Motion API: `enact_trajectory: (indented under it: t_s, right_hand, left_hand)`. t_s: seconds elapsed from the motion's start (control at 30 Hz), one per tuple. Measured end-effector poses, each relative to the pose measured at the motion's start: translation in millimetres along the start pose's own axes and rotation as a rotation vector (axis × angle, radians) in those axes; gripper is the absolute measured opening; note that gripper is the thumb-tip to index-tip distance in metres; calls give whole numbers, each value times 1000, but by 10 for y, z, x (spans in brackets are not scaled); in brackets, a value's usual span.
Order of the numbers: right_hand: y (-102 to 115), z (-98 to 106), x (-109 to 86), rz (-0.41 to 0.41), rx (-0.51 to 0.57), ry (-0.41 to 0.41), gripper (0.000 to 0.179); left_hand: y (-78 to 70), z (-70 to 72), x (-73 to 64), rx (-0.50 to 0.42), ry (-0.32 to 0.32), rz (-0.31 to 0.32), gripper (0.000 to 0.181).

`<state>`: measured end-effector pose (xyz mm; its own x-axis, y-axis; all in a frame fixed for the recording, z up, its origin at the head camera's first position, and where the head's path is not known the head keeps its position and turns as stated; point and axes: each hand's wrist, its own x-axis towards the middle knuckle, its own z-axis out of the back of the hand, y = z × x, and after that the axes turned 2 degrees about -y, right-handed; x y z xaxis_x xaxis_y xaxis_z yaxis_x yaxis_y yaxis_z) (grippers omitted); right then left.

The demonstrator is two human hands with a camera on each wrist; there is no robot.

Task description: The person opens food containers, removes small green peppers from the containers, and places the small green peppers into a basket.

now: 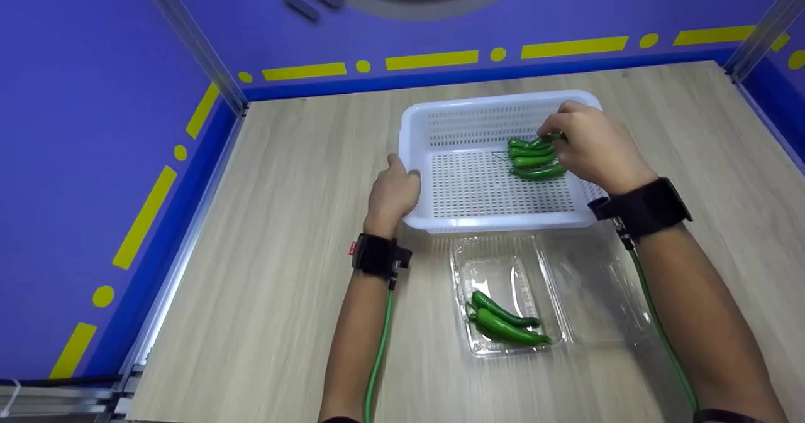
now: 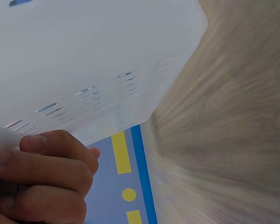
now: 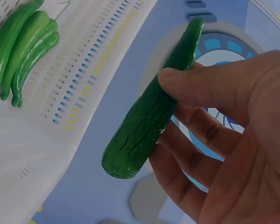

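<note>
My left hand [image 1: 393, 190] grips the left rim of a white perforated plastic basket [image 1: 497, 223], its fingers curled at the edge in the left wrist view. Over the basket's right side, my right hand [image 1: 594, 146] pinches a dark green, wrinkled chili pepper [image 3: 140, 123] between thumb and fingers. Several more green chili peppers [image 1: 531, 160] lie side by side on the basket floor, below and left of that hand. Two green chili peppers [image 1: 508, 327] rest in a clear plastic clamshell box [image 1: 494, 247] in front of the basket.
The clamshell's lid [image 1: 594, 297] lies folded out to the right, beside my right forearm. Blue panels [image 1: 440, 33] with yellow marks stand behind and left of the wooden table [image 1: 283, 253]. Green cables [image 1: 380, 354] run along both forearms.
</note>
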<state>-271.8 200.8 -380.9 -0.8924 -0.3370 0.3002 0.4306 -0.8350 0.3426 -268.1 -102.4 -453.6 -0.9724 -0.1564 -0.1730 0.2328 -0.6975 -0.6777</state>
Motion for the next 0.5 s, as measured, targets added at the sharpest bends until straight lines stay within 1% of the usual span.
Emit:
enact_trajectory:
  t_s: [0.1,0.23,0.5]
  right_hand:
    - [-12,-12,39,15,-6,17,31]
    - [-38,-29,88,39,-10,44,30]
    - [-100,-53,187,32,-10,111,29]
  left_hand:
    - [2,4,-3,-6,0,-1,68]
    - [7,2,-4,15,-3,-7,68]
    - [6,-2,9,22,-9,-10,69]
